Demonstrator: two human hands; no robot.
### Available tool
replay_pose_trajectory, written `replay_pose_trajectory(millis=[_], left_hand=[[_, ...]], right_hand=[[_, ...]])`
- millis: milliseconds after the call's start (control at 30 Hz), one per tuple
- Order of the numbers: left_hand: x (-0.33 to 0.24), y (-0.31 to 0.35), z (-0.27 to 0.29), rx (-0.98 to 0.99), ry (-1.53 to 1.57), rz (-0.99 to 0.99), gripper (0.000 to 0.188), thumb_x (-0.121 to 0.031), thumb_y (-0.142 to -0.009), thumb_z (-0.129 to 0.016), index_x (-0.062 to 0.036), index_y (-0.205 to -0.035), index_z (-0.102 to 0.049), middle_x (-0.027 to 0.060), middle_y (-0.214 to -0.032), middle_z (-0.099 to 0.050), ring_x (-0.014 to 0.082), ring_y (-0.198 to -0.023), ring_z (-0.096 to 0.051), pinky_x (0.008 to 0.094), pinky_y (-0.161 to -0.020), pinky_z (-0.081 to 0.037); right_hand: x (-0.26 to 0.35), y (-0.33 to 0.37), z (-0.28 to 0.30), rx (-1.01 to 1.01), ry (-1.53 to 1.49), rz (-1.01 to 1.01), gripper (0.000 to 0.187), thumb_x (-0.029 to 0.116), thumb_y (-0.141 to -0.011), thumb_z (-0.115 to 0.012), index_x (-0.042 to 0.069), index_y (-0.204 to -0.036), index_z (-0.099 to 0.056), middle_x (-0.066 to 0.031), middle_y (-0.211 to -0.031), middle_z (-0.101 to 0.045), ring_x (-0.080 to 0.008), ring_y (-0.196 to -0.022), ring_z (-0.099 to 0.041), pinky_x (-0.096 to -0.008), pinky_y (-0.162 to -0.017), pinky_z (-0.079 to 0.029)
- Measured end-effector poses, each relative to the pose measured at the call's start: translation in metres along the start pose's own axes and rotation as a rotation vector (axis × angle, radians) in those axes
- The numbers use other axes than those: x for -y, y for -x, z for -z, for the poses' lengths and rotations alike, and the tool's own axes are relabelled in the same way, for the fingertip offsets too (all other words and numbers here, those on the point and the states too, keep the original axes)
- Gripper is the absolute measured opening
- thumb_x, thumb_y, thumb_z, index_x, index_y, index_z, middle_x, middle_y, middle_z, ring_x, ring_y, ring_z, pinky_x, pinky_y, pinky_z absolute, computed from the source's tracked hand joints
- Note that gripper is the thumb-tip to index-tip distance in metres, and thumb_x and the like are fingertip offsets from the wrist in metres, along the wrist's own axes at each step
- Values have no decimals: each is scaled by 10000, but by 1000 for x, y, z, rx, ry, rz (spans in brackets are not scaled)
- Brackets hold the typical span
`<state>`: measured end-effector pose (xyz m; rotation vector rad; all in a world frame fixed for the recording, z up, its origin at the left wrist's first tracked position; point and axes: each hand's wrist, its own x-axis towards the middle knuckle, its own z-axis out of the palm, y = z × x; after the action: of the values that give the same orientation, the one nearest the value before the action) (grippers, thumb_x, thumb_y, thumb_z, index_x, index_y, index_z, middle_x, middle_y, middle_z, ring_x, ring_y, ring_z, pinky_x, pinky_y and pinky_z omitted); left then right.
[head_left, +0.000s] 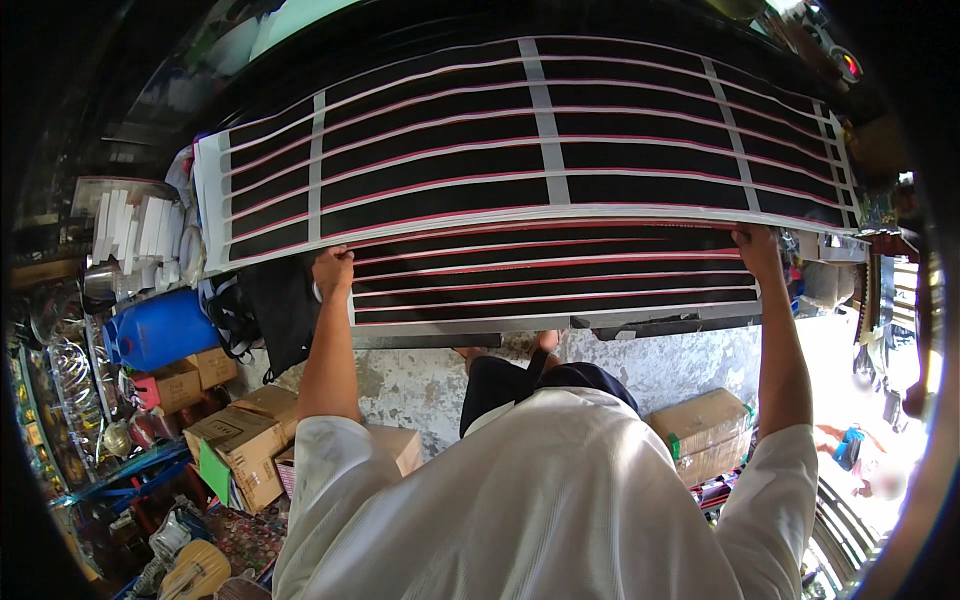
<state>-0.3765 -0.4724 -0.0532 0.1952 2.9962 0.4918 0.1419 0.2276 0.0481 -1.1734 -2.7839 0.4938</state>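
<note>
A broad stack of black sheets (440, 192) with white and red lines and grey cross bands lies on the work surface before me. Below its near edge, a similar striped sheet (560, 290) spans the gap between my hands. My left hand (332, 272) is closed in a pinch on this sheet's upper left corner. At its upper right corner, my right hand (757, 250) grips the edge with curled fingers. Both arms reach forward, well apart. The undersides of the fingers are partly hidden.
To the left are a blue plastic container (160, 328), a black bag (275, 310) and white blocks (135, 225). Cardboard boxes (245, 445) stand on the floor at left, another carton (703, 435) at right. Shelves crowded with small goods line the far left.
</note>
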Motion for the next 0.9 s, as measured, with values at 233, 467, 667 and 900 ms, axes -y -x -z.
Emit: replay_pose_trajectory(millis=[233,467,667,900], left_hand=[[10,-3,-8,-60,34,10,169,-170,-883,-853,-64,-1012,-825,99,-946,-830,218,-866,-798,354,-826,-611],[10,1,-6,-56,23,44,194,-193,-876,-870,-62,-1009,-821,89,-922,-823,192,-836,-777,350,-800,-602],[21,0,-7,36,206,75,150,-191,-932,-840,-58,-999,-818,101,-819,-781,196,-703,-735,358,-643,-588],[32,-13,-13,-19,62,93,208,-218,-885,-866,-25,-953,-828,145,-973,-825,289,-948,-796,400,-883,-614]], right_hand=[[1,-5,-2,-6,23,28,227,183,-920,-803,31,-1086,-771,-211,-1034,-790,-431,-1016,-752,-510,-904,-575],[-4,-9,-1,-14,169,19,273,269,-941,-796,48,-1102,-782,-207,-1074,-793,-445,-1026,-747,-528,-903,-579],[-40,-15,-11,19,372,53,280,341,-1008,-681,114,-1115,-807,-219,-1112,-776,-464,-1055,-729,-571,-944,-578],[-69,-34,-44,64,282,-151,456,362,-969,-717,145,-1370,-708,-229,-1465,-626,-457,-1407,-539,-676,-1172,-390]])
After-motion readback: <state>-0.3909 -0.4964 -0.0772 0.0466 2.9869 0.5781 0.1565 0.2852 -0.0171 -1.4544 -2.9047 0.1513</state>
